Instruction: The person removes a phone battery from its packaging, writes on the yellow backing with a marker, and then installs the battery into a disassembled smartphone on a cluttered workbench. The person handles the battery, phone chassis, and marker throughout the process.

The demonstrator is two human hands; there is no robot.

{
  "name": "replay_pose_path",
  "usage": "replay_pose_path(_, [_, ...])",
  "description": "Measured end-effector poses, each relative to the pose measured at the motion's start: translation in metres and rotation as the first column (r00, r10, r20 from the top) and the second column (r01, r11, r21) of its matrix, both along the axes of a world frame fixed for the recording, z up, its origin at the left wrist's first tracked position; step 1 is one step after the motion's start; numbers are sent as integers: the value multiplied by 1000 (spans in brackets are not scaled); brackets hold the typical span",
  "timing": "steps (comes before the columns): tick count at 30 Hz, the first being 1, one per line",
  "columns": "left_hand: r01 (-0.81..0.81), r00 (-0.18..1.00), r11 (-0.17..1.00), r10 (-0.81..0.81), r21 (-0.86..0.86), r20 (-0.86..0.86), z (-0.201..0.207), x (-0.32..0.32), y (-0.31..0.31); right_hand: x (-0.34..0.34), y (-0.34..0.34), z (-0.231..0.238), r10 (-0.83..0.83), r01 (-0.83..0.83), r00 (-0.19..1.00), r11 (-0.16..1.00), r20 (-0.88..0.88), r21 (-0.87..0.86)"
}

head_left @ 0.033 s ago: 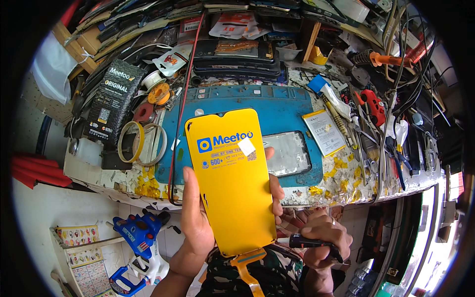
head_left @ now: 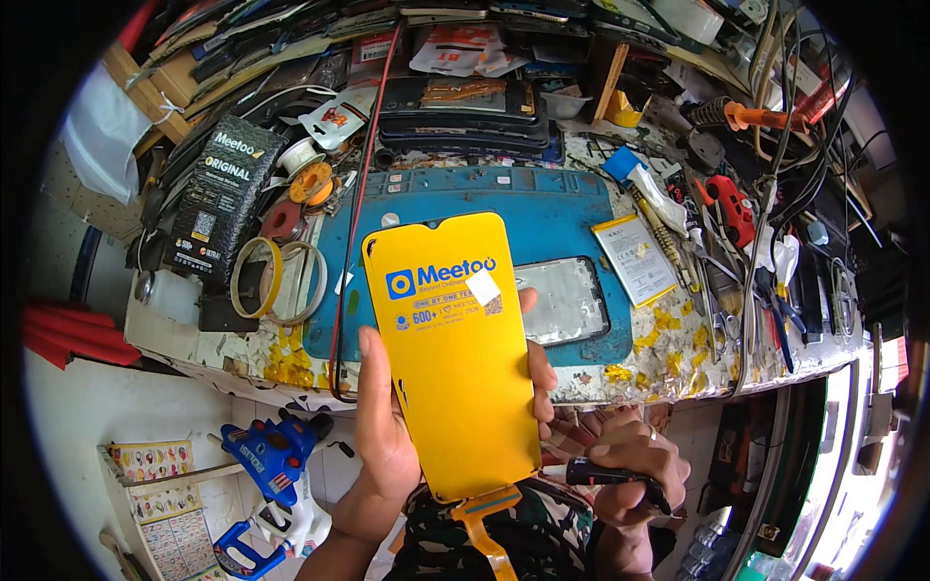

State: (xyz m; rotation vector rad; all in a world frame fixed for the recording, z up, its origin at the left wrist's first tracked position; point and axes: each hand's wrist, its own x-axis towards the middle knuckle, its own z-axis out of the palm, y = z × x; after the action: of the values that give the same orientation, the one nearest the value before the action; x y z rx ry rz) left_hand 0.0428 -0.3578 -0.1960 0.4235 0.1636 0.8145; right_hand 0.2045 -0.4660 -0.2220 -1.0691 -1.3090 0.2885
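Note:
Upright in my left hand [head_left: 386, 426] is a phone screen panel [head_left: 465, 397] with a yellow back, blue print and a small white sticker. My thumb lies along its left edge and my fingertips wrap round the right edge. An orange ribbon cable [head_left: 477, 533] hangs from its lower end. My right hand [head_left: 639, 465] is closed round a slim black tube [head_left: 601, 472] with a pale tip, which points at the panel's lower right corner; whether they touch I cannot tell. Behind the panel, a silver-grey phone body [head_left: 567, 300] lies on the blue mat [head_left: 436, 189], partly hidden.
A phone battery [head_left: 635, 259] lies right of the phone body, near tweezers, pliers [head_left: 787, 324] and a red toy car [head_left: 731, 211]. Tape rolls [head_left: 257, 278] and a black bubble-wrap pouch [head_left: 218, 198] sit on the left. A red cable [head_left: 363, 194] crosses the mat.

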Motion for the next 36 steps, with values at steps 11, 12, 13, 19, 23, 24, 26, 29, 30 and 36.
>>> replay_pose_path(11, [6, 1000, 1000, -7, 25, 14, -2, 2, 6, 1, 6, -4, -42, 42, 999, 999, 20, 13])
replay_pose_path(12, [13, 1000, 1000, -13, 19, 25, -2, 2, 6, 1, 6, -4, -39, 39, 999, 999, 22, 8])
replay_pose_path(13, [16, 999, 1000, -17, 16, 28, -1, 2, 5, 1, 6, -4, -38, 38, 999, 999, 18, 11])
replay_pose_path(19, [65, 998, 997, -64, -28, 21, 1, 0, 3, -2, 7, -5, -99, 99, 995, 995, -22, 9])
replay_pose_path(23, [108, 977, 994, -103, 18, -185, 0, 0, -7, 2, 8, -1, -73, 76, 989, 997, -128, 18])
replay_pose_path(24, [125, 975, 992, -121, 11, -185, 0, -1, -9, 4, 9, 0, -83, 88, 989, 996, -126, 29])
replay_pose_path(26, [116, 972, 991, -128, -72, -199, -1, -4, -17, 7, 13, 0, -92, 96, 990, 995, -108, 28])
replay_pose_path(29, [221, 962, 975, -218, 0, -163, -8, -9, -18, 10, 18, 1, -85, 84, 995, 996, -54, -11])
replay_pose_path(30, [220, 964, 975, -220, -15, -153, -10, -10, -19, 9, 22, 0, -90, 91, 995, 995, -48, 30])
replay_pose_path(36, [211, 968, 977, -215, -44, -132, -14, -14, -22, 7, 25, 0, -87, 88, 996, 994, -18, 58])
